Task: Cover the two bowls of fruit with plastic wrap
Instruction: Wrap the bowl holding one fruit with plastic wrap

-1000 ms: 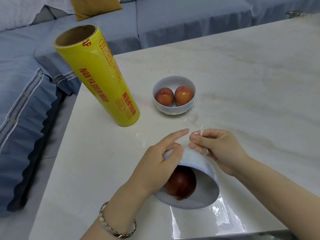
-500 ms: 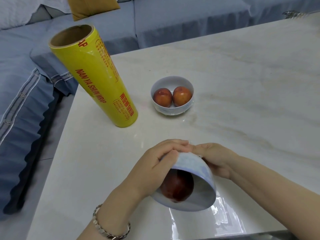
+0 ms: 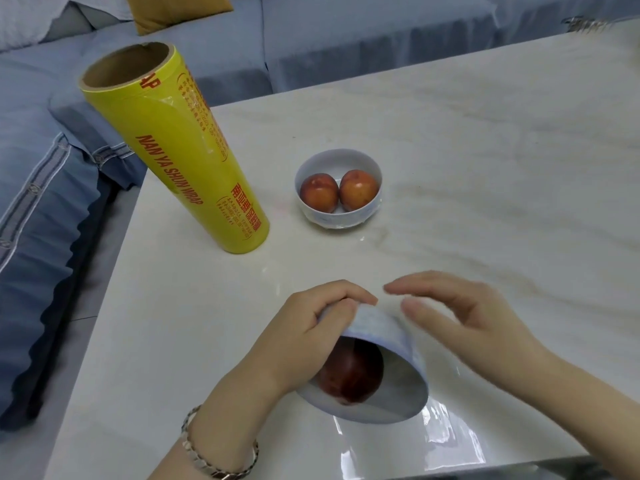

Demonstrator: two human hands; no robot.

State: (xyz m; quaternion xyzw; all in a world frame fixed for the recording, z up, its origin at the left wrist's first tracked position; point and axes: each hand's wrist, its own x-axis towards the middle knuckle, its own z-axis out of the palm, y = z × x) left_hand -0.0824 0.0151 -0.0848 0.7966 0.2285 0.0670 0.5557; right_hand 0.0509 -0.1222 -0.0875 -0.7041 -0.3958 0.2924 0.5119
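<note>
Head view: At the near edge of a pale marble-look table (image 3: 485, 168), a person tips the near bowl (image 3: 381, 332) on its side, mouth toward the camera, with one dark red fruit (image 3: 349, 375) inside. The left hand (image 3: 311, 327) grips the bowl, fingers curled over its base and thumb along the wall. The right hand (image 3: 457, 313) hovers just beside the base, fingers loose and spread, holding nothing, and is slightly blurred. A sheet of plastic wrap (image 3: 440, 434) shines on the table below the bowl's rim. Whether it already spans the mouth cannot be told.

The far bowl (image 3: 337, 221) sits upright toward the middle of the table with two orange-red fruits (image 3: 318, 192) in it, and no film shows over it. Near the left edge the yellow roll (image 3: 183, 157) stands on end. A bracelet (image 3: 211, 459) circles the left wrist. A blue sofa (image 3: 311, 39) runs behind the table.

The risk lies in the tilt: if the film is not tight across the mouth, the fruit could roll out onto the table. Loose ends not pressed under the base would likely peel back, and the trailing sheet may cling to the glossy top and drag.

Red lettering down the roll reads "NAN YA SHUN WRAP", with "AP" visible at its top rim. Chinese characters and the finer print beside them are too small to read.
</note>
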